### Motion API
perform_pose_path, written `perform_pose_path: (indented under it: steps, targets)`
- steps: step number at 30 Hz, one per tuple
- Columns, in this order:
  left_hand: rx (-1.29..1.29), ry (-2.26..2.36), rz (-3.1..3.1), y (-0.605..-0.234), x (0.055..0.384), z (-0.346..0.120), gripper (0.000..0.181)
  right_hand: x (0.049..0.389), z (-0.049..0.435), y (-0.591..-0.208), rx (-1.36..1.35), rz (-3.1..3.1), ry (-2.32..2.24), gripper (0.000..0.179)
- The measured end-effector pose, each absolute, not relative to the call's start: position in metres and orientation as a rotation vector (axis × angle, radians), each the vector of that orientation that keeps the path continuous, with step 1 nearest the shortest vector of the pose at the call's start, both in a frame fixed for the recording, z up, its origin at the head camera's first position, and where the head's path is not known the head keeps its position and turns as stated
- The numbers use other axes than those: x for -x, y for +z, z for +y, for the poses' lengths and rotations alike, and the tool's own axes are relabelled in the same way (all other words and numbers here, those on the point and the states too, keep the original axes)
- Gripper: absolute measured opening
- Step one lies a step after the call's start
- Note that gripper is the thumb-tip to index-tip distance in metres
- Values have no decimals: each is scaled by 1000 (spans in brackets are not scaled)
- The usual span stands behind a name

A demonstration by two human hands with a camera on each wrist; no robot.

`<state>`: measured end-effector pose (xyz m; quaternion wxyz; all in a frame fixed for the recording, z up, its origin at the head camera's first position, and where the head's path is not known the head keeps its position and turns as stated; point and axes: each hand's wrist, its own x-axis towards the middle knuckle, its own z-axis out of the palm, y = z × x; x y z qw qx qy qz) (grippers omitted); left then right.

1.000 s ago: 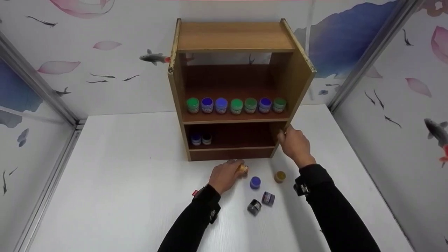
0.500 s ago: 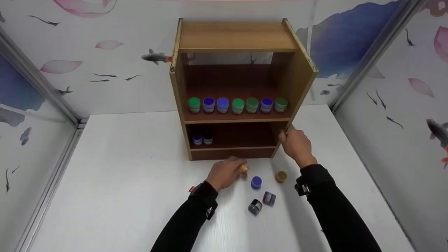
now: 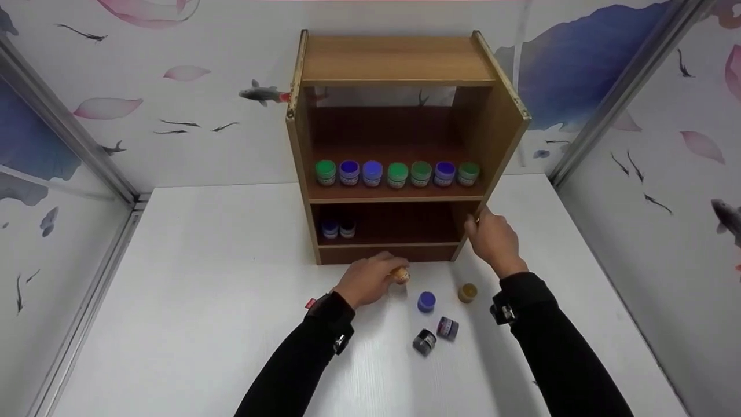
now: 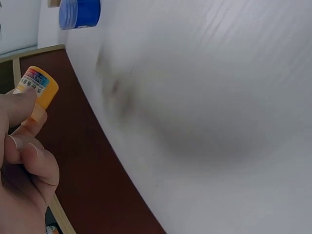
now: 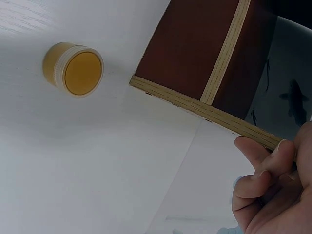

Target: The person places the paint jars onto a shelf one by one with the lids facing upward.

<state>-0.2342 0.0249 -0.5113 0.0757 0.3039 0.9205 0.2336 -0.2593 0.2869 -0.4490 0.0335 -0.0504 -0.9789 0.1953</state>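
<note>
My left hand (image 3: pixel 366 279) pinches a small orange paint jar (image 4: pixel 46 90) between thumb and fingers, just in front of the shelf unit's base. Its label faces the left wrist camera, and the lid end is partly hidden by the fingers. The brown wooden shelf unit (image 3: pixel 399 61) stands upright at the back of the white table. With my right hand (image 3: pixel 495 240) I grip the front edge of its right side panel (image 5: pixel 195 107), low down. Closest to that hand on the table is a jar with an ochre lid (image 5: pixel 84 73).
A blue jar (image 3: pixel 426 302), a dark purple jar (image 3: pixel 447 328) and a black jar (image 3: pixel 424 342) lie about the table (image 3: pixel 202 301). Several green and blue jars (image 3: pixel 397 175) line the middle shelf. Two jars (image 3: pixel 338 229) stand at the left of the lower compartment.
My left hand, with the orange jar, has shifted slightly up toward the shelf base, and the jar has tilted. The right hand keeps its hold; the whole view has drifted a little.
</note>
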Motion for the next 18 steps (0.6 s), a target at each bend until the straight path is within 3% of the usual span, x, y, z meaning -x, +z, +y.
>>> perform_pose_path:
  steps: [18]
  targets:
    - [-957,616,2802,-475,249,10,36,260,289,-448,158,-3024,635,41]
